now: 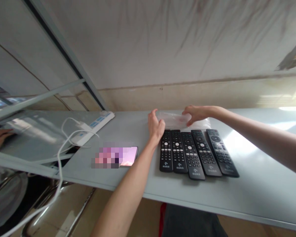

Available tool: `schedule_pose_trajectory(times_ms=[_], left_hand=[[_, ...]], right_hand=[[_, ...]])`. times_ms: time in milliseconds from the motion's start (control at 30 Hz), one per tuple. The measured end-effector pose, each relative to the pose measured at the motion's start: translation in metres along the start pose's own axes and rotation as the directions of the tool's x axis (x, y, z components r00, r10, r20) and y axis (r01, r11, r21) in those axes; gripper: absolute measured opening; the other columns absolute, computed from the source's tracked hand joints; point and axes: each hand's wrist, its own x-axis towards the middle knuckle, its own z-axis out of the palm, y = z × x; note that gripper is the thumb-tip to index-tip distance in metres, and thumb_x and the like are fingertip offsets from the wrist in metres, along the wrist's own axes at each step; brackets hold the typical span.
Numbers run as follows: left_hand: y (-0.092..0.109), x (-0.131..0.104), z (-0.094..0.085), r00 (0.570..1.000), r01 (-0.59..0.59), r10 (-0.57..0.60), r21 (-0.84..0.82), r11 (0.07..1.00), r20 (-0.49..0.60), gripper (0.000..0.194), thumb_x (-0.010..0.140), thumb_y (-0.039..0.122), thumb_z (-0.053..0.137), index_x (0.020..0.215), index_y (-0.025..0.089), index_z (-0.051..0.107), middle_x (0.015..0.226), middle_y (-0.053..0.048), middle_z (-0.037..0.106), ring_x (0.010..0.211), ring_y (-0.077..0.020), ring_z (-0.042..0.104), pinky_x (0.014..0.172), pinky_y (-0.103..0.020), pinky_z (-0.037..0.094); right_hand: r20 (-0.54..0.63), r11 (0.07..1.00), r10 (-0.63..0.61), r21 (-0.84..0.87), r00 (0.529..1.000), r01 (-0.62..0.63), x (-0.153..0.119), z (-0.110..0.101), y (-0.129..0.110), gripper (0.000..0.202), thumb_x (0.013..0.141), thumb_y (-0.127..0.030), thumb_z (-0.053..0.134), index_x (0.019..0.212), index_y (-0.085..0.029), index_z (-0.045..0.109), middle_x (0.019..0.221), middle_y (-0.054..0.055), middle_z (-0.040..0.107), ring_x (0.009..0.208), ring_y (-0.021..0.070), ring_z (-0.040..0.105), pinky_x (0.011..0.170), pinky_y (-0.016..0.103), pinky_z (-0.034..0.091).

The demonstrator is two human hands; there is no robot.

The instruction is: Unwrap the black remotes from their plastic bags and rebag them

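A translucent plastic bag (172, 121) lies flat towards the back of the table, behind a row of several black remote controls (179, 154). At the bag's left end is my left hand (156, 126), its thumb and fingers curled around the edge. My right hand (196, 114) rests over the right part of the bag, with thumb and fingertips apart and touching the plastic. The remotes lie side by side, buttons up, and the rightmost remote (223, 153) is angled. What is inside the bag, if anything, cannot be made out.
A phone (129, 156) with a lit screen lies left of my left forearm. Farther left, a white power strip (95, 128) has a white cable (60, 164) running off the table. A metal-framed partition (71, 62) stands at left, and a wall (162, 49) borders the back.
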Motion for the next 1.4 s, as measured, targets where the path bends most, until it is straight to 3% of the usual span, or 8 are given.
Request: schedule_pose_trajectory(times_ms=[233,467,567,700,833,933,1100,1400], left_hand=[[0.003,-0.003,0.003,1.0,0.022,-0.022,-0.002,1.0,-0.002,0.093,0.074,0.002,0.077,0.156,0.026,0.039,0.149,-0.017,0.058,0.143,-0.0398,0.056,0.126,-0.06,0.041],[0.02,-0.008,-0.001,0.987,-0.158,0.156,-0.107,0.982,-0.026,0.113,0.075,-0.006,0.072,0.169,0.036,0.023,0.173,-0.011,0.039,0.159,-0.0337,0.043,0.131,-0.054,0.04],[0.02,-0.008,-0.002,0.988,-0.157,0.155,-0.115,0.981,-0.02,0.108,0.074,-0.011,0.061,0.168,0.033,0.027,0.167,-0.011,0.047,0.155,-0.0308,0.048,0.131,-0.05,0.04],[0.019,-0.006,-0.008,0.996,-0.089,0.085,-0.109,0.99,-0.039,0.098,0.07,-0.01,0.05,0.16,0.028,0.04,0.14,-0.011,0.062,0.127,-0.0258,0.063,0.123,-0.046,0.047],[0.031,-0.006,-0.018,0.947,-0.292,0.286,-0.021,0.956,-0.146,0.063,0.087,0.0,0.047,0.145,0.024,0.058,0.144,-0.013,0.058,0.142,-0.0263,0.054,0.128,-0.043,0.038],[0.041,-0.008,-0.022,0.879,-0.477,0.475,0.067,0.876,0.046,0.044,0.103,0.024,0.058,0.147,0.027,0.06,0.156,-0.012,0.055,0.155,-0.0291,0.044,0.136,-0.049,0.023],[0.034,-0.003,-0.018,0.824,-0.531,0.459,0.17,0.83,0.333,0.051,0.095,0.041,0.081,0.143,0.032,0.066,0.153,-0.01,0.064,0.164,-0.0352,0.033,0.138,-0.059,0.007],[0.021,0.003,-0.021,0.879,-0.397,0.311,0.193,0.897,0.362,0.036,0.081,0.005,0.081,0.11,0.024,0.074,0.118,-0.01,0.07,0.125,-0.035,0.061,0.12,-0.05,0.043]], right_hand=[[-0.218,0.992,0.022,-0.114,0.976,-0.048,-0.041,0.009,-0.033,0.024,0.091,-0.023,0.071,0.115,-0.021,0.076,0.104,0.013,0.08,0.1,0.0327,0.073,0.086,0.042,0.054],[-0.497,0.978,-0.073,-0.208,0.865,-0.037,-0.062,0.004,-0.048,0.047,0.091,-0.012,0.063,0.136,-0.024,0.069,0.122,0.015,0.079,0.12,0.0387,0.064,0.102,0.053,0.047],[-0.458,0.989,-0.002,-0.131,0.889,-0.065,-0.058,0.006,-0.039,0.052,0.089,-0.018,0.07,0.141,-0.022,0.069,0.132,0.017,0.076,0.125,0.0411,0.063,0.105,0.056,0.048],[-0.327,0.99,0.086,-0.078,0.941,-0.118,-0.043,0.005,-0.026,0.054,0.084,-0.018,0.076,0.138,-0.02,0.074,0.128,0.017,0.078,0.12,0.0401,0.069,0.102,0.053,0.052],[-0.208,0.994,0.085,-0.054,0.974,-0.098,-0.026,-0.003,-0.018,0.041,0.077,-0.013,0.081,0.117,-0.02,0.083,0.102,0.012,0.083,0.096,0.0341,0.076,0.084,0.044,0.057],[-0.149,0.998,0.057,-0.025,0.987,-0.062,-0.018,-0.007,-0.014,0.039,0.076,-0.015,0.083,0.114,-0.021,0.084,0.099,0.01,0.084,0.091,0.0303,0.077,0.078,0.039,0.057],[-0.121,1.0,0.022,0.007,0.992,-0.021,-0.014,-0.004,-0.009,0.048,0.074,-0.017,0.084,0.121,-0.025,0.082,0.105,0.008,0.083,0.1,0.0305,0.077,0.087,0.039,0.058],[0.005,0.989,0.112,0.097,0.994,-0.112,-0.026,-0.01,0.012,0.033,0.063,-0.024,0.095,0.094,-0.027,0.085,0.083,0.005,0.081,0.083,0.0316,0.075,0.072,0.042,0.057]])
